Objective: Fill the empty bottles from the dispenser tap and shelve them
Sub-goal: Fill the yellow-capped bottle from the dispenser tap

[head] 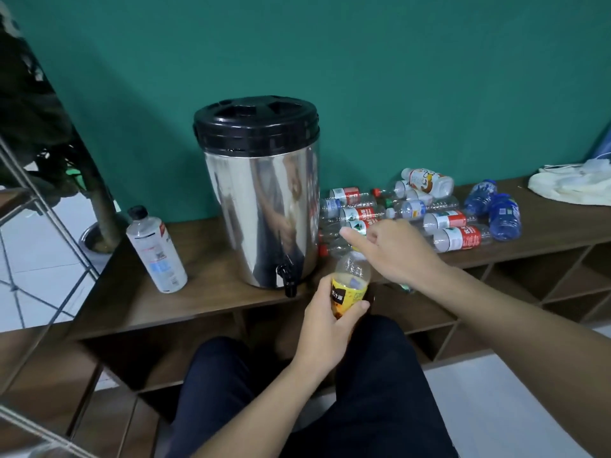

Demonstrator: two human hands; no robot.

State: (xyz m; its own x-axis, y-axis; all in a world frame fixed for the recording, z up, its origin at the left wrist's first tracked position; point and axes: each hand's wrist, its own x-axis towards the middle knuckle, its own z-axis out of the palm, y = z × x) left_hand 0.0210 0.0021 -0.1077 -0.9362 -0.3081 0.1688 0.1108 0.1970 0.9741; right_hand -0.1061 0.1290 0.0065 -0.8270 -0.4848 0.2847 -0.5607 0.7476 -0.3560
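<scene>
While our left hand grips the yellow-labelled bottle at frame centre, our right hand pinches its cap beside the dispenser tap.

Plain teal painted wall behind everything. Crumpled cream-white cloth on dark brown wooden worktop, far right end. Blue object just behind cloth, cut by frame edge, cannot tell what. Dark-leaved potted plant at left, brown trunk standing in round metal pot on white tiled floor. Slanted grey metal frame bars crossing left side in front of plant.
</scene>
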